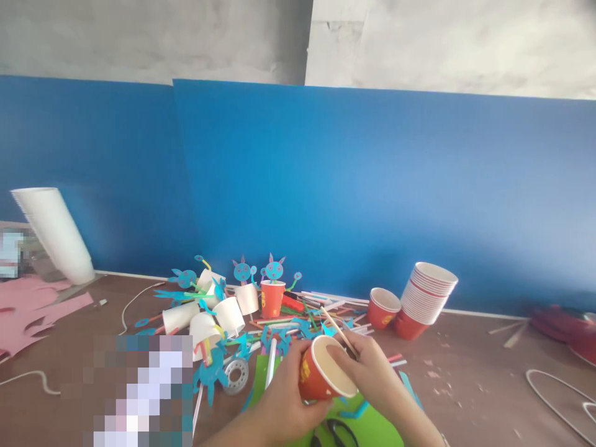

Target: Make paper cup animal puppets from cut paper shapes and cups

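My left hand [284, 397] is wrapped round a red paper cup [321, 372] that lies on its side, its white mouth turned toward me. My right hand [372, 372] pinches a thin wooden stick [339, 332] at the cup's rim, fingers partly inside the mouth. Both hands hover over a green sheet [372, 428] with black scissors [335, 431] lying on it.
Finished white and red cups with blue paper figures [242, 298] and loose straws [326, 304] litter the brown table [465, 385]. A tilted stack of red cups [426, 292] and a single cup [382, 307] sit right. A white cup stack [53, 233], pink paper [32, 307], tape roll [236, 374] and white cables [554, 391] lie around. Blue boards [372, 186] back the table.
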The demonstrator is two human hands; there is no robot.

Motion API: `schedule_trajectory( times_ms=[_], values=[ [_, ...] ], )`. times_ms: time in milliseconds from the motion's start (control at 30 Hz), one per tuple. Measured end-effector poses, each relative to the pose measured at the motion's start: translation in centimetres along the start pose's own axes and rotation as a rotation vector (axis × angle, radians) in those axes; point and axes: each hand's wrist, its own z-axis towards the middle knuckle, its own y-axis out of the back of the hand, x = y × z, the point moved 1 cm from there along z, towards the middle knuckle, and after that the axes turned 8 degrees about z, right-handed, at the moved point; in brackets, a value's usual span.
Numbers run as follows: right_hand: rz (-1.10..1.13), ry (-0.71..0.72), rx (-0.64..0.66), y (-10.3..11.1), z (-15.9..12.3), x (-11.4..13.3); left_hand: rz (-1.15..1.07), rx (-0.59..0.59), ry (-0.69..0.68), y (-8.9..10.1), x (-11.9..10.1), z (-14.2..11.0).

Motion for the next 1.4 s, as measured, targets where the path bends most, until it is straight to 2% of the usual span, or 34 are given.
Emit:
schedule_trajectory(
  times_ms=[167,267,367,500,567,667,833,933,1167,1300,1367,1400],
  values=[
    [-0.198,0.008,-0.094,0.1,0.4,-0.7,0.04,-0.048,0.068,-0.6,1.4,0.3],
    [-0.338,-0.015,-0.075,-0.2,0.6,-0.7,0.088,-0.081,0.089,-0.6,1.9,0.2],
    [-0.351,-0.018,-0.027,-0.1,0.5,-0.3,0.131,-0.15,0.123,-0.3,1.9,0.2],
    [-0.359,0.214,-0.072,0.2,-0.3,0.0,0.263,-0.298,0.235,0.5,1.8,0.4],
    [-0.396,0.262,-0.099,0.1,-0.7,-0.2,0.329,-0.328,0.247,0.8,2.0,0.5],
    [-0.471,0.201,-0.087,-0.5,-1.0,-0.4,0.403,-0.36,0.191,0.9,2.4,0.5],
    [-0.547,0.136,-0.048,-1.0,-1.2,0.5,0.573,-0.383,0.067,0.9,2.7,0.4],
    [-0.508,0.117,-0.085,-1.1,-1.2,0.8,0.644,-0.378,0.005,0.7,2.7,0.3],
    [-0.354,0.176,-0.141,-2.2,-0.8,0.2,0.738,-0.376,-0.165,0.2,2.8,0.0],
    [-0.447,0.187,-0.129,-0.6,-1.8,0.6,0.77,-0.421,-0.127,0.7,3.1,0.4],
    [-0.539,0.102,-0.1,0.9,-2.8,0.6,0.773,-0.477,-0.083,1.1,3.3,0.6],
    [-0.571,0.062,-0.039,1.6,-3.2,0.5,0.769,-0.499,-0.068,1.3,3.4,0.7]
  ],
)
